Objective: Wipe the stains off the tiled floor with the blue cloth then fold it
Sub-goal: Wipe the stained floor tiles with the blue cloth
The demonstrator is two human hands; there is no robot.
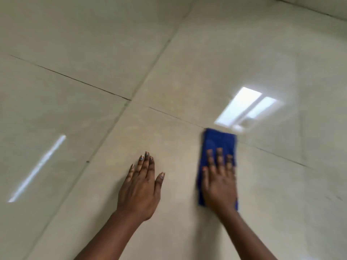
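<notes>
The blue cloth (pixel 218 140) lies folded into a long narrow strip on the glossy beige tiled floor (pixel 169 139), right of centre, its far end across a grout line. My right hand (pixel 220 186) presses flat on the cloth's near half, fingers spread and blurred by motion. My left hand (pixel 139 190) rests flat on the bare tile to the left of the cloth, fingers together, holding nothing. A few faint dark marks (pixel 336 197) show on the tile at the far right.
Dark grout lines cross at a tile corner (pixel 130 100) beyond my left hand. A small dark speck (pixel 87 161) sits on the grout line to the left. A bright window reflection (pixel 247 108) glares just beyond the cloth. A wall base (pixel 319 8) runs along the top right.
</notes>
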